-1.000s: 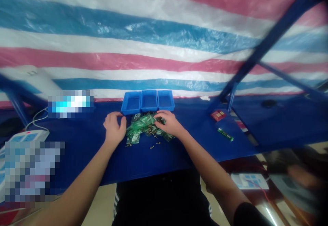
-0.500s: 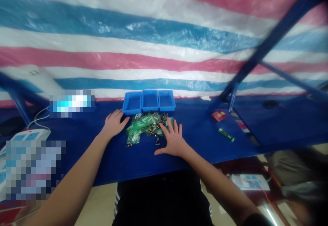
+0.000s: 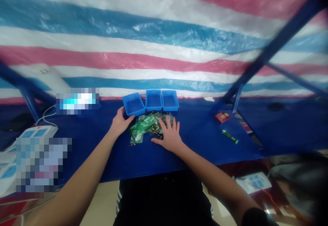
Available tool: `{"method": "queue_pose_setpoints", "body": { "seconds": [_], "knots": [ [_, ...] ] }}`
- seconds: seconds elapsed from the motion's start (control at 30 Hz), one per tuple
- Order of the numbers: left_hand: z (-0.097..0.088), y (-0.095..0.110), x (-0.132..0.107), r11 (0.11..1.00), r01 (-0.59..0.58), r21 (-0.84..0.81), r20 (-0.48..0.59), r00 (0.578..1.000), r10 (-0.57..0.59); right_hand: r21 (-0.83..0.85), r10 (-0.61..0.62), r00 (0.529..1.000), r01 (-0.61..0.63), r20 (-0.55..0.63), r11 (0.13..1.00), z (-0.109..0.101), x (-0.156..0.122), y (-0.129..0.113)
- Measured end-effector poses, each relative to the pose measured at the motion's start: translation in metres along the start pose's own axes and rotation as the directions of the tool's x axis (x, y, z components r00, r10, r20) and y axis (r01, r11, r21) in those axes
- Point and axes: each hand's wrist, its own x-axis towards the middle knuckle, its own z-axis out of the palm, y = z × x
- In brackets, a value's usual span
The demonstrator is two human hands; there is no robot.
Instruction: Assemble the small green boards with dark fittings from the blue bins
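The left hand (image 3: 120, 121) is at the near left corner of the left blue tray (image 3: 133, 104). Its thumb is by the front wall and its fingers go up the side, so the corner sits between them. That looks like a good way to steady or turn the tray, but I cannot tell if it is pinching.

The right hand (image 3: 170, 137) is spread wide, palm down, thumb out to the side. Its fingertips reach over the pile of little green and clear plastic bags (image 3: 146, 124), maybe to keep it together. Both arms stretch forward over the blue table (image 3: 200, 140).

The pile lies just in front of the trays, so it is easy to reach. Small brass-coloured metal bits (image 3: 132, 144) poke out at its edge. The left tray sits crooked beside the middle blue tray (image 3: 153, 100) and the right blue tray (image 3: 170, 100), which stand neatly side by side. Off to the right are a red box (image 3: 222, 117) and a thin green packet (image 3: 230, 136).
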Motion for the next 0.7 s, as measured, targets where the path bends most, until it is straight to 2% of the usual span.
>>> {"method": "queue_pose_setpoints", "body": {
  "seconds": [0.13, 0.2, 0.33, 0.47, 0.6, 0.7],
  "knots": [
    [0.004, 0.005, 0.014, 0.989, -0.057, 0.137, 0.001, 0.998, 0.057, 0.013, -0.002, 1.0, 0.002, -0.013, 1.0, 0.0, 0.0, 0.001],
    [0.004, 0.007, 0.015, 0.987, -0.067, 0.145, -0.01, 0.998, 0.069, 0.023, -0.005, 1.0, 0.006, -0.024, 1.0, -0.001, -0.001, 0.002],
    [0.004, 0.014, 0.006, 0.996, -0.011, 0.09, -0.082, 0.996, 0.019, 0.031, -0.006, 0.999, 0.007, -0.033, 0.999, -0.001, -0.002, 0.002],
    [0.015, 0.024, -0.009, 0.999, 0.049, 0.008, -0.196, 0.979, -0.046, 0.036, -0.013, 1.0, 0.014, -0.02, 0.999, -0.003, -0.003, 0.002],
    [0.033, 0.028, -0.017, 0.98, 0.077, -0.183, -0.155, 0.982, -0.106, 0.033, -0.015, 1.0, 0.016, -0.027, 0.999, -0.005, -0.003, 0.002],
    [0.041, 0.029, -0.015, 0.967, 0.079, -0.241, -0.155, 0.981, -0.119, 0.029, -0.024, 0.999, 0.025, -0.03, 0.999, -0.005, -0.003, 0.002]
  ]
}}
